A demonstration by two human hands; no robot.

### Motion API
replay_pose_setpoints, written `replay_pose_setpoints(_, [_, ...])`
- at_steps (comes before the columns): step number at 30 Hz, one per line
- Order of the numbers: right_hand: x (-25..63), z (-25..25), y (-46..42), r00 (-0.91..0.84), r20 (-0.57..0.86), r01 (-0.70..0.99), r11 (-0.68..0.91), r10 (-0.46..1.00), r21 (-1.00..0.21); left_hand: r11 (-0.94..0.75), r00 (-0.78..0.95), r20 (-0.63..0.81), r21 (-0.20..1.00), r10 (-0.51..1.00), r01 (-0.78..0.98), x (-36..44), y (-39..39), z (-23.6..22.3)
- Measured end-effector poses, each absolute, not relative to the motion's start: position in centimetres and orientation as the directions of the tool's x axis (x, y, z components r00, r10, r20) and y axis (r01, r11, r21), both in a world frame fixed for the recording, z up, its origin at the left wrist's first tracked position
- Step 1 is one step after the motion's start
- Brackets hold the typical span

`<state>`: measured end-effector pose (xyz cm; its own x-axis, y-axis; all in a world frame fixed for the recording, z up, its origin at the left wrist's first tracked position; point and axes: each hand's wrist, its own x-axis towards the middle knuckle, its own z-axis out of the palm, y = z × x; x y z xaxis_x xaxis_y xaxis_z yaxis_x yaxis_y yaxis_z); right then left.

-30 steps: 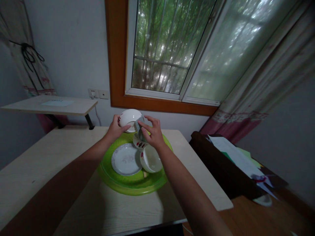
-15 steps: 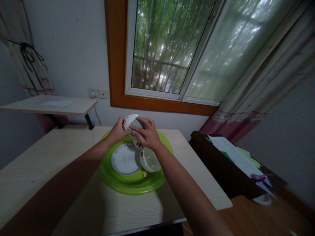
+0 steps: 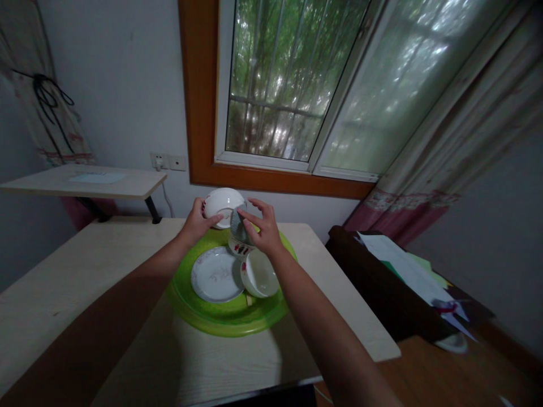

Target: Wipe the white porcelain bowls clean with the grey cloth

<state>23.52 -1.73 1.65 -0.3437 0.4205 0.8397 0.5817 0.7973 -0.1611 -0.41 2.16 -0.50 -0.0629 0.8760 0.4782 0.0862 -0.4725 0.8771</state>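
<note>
My left hand grips a white bowl by its rim, tilted so its inside faces me, above the far side of a green round tray. My right hand pinches a grey cloth beside the bowl's right edge. Below my hands, in the tray, lie a white flat plate, a white bowl and a small bowl with a red pattern.
The tray rests on a pale wooden table. A small shelf juts from the left wall. A dark cabinet with papers stands at the right. A window and curtain are behind.
The bowl in my left hand has tipped back up so its inside faces me again. My right hand has drawn the cloth off the bowl to its right edge.
</note>
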Motion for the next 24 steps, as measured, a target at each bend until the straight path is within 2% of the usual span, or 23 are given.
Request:
replay_pose_setpoints(7, [23.2,2.0,-2.2,-0.377,0.825,0.576,0.804,0.42,-0.146,-0.428,-0.01,0.431,0.898,0.902,0.098,0.0,1.7,-0.5])
replay_pose_setpoints(12, [22.4,2.3,-2.7,-0.471,0.79,0.551,0.83,0.394,-0.086,-0.445,0.079,0.443,0.843,0.893,0.303,0.3,1.4,-0.6])
replay_pose_setpoints(15, [21.9,2.5,-2.9,-0.509,0.757,0.562,0.824,0.409,-0.067,-0.457,0.099,0.454,0.815,0.886,0.355,0.4,1.3,-0.6])
replay_pose_setpoints(19, [22.0,2.4,-2.8,-0.489,0.76,0.581,0.81,0.427,-0.081,-0.474,0.074,0.479,0.814,0.875,0.336,0.4,1.4,-0.5])
replay_pose_setpoints(24, [22.9,2.0,-2.2,-0.395,0.797,0.59,0.792,0.456,-0.16,-0.452,-0.014,0.463,0.871,0.886,0.194,0.0,1.7,-0.4])
